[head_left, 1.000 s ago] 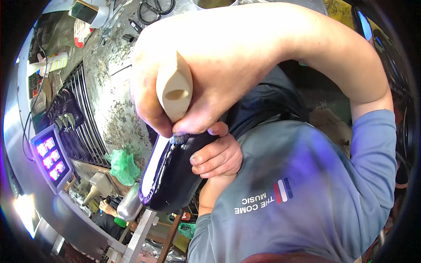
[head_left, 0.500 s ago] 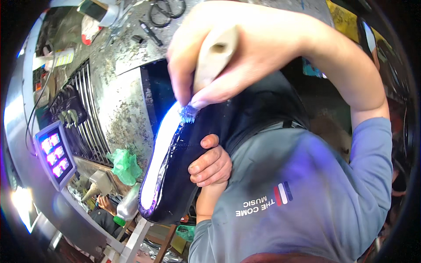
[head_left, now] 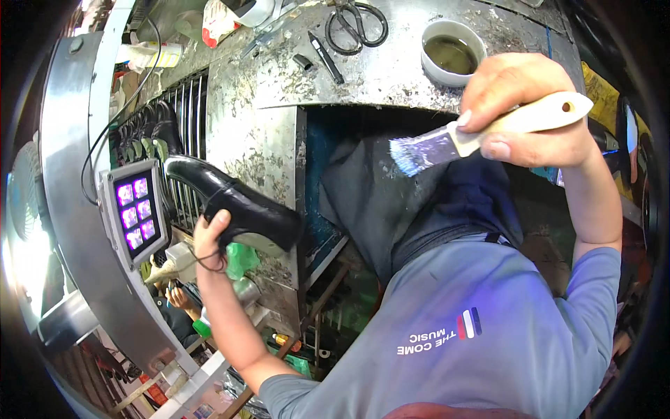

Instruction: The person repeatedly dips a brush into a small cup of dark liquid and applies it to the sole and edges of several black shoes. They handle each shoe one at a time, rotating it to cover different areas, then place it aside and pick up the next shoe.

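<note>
At the left, a glossy black ankle boot [head_left: 241, 204] hangs in the air over the bench front, lying on its side with its toe toward the metal rack. My left hand [head_left: 209, 237] is closed around its underside, with the fingers partly hidden behind it. My right hand [head_left: 520, 84] pinches a flat paintbrush [head_left: 481, 138] by its pale handle. The brush's bristles are wet and bluish-white, and point left above my lap, well apart from the boot. Just beyond the right hand, a white cup [head_left: 431, 68] of dark liquid stands on the worn bench [head_left: 255, 140].
Scissors [head_left: 356, 31] and a black marker [head_left: 326, 59] lie on the bench. Black boots [head_left: 160, 126] stand along a metal rack. A panel with purple-lit squares [head_left: 136, 213] is mounted on a metal frame at the left. Below it shows another person's hand [head_left: 179, 299].
The boot has moved from my lap leftward toward the rack and been turned over. The brush has left its sole edge and swung right, near the cup, which has come into view.
</note>
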A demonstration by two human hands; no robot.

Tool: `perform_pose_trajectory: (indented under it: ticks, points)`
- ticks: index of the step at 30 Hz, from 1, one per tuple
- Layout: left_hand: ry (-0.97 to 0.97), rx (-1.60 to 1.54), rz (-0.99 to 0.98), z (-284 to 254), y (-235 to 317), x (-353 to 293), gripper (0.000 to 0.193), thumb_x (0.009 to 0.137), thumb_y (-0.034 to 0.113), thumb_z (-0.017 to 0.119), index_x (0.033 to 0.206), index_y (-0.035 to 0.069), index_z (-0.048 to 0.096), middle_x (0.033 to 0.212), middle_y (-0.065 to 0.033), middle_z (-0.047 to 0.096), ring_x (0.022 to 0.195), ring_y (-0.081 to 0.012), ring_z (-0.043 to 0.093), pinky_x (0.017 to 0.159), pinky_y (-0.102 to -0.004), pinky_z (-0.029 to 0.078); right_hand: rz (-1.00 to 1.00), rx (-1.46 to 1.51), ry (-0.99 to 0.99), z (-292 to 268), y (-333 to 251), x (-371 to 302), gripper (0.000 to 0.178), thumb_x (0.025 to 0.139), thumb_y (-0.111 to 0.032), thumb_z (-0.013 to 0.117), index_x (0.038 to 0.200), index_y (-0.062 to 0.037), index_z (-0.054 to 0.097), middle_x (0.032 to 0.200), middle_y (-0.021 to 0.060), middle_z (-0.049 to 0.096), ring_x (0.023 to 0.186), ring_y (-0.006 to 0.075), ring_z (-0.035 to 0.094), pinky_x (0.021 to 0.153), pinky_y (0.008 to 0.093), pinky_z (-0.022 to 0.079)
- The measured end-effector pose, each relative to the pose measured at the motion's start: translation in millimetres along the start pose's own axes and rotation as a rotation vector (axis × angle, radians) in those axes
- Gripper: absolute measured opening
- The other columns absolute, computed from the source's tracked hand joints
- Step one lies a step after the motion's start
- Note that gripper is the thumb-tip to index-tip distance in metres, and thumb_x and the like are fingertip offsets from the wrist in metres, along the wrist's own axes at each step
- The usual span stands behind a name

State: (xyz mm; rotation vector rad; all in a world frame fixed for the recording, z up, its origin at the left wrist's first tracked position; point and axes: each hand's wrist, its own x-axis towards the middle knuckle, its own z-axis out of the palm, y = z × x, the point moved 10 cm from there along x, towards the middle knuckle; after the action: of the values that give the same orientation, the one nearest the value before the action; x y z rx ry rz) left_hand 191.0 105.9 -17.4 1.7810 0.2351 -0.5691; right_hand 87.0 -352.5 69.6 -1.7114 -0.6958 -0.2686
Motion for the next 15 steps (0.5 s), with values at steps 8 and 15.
perform_pose_trajectory:
  ticks: [8,15]
  points:
    - [0.328,0.305,0.122,-152,56,136,0.046,0.083,0.025,0.080,0.116,-0.004,0.067,0.100,-0.0114,0.072,0.082,-0.0183,0.069,0.077,-0.0298,0.053,0.177,-0.072,0.098,-32,10,-23,0.026,0.074,-0.016,0.077,0.093,0.0008,0.075,0.086,0.0143,0.071,0.078,0.0249,0.068,0.072,0.0339,0.053]
    - [0.783,0.887,0.174,-250,82,260,0.089,0.061,0.040,0.093,0.128,-0.009,0.061,0.127,-0.0244,0.065,0.117,-0.0310,0.063,0.106,-0.0362,0.043,0.385,-0.130,0.285,-48,30,-42,0.025,0.077,-0.021,0.076,0.092,-0.0006,0.073,0.087,0.0136,0.071,0.078,0.0218,0.067,0.072,0.0311,0.053]
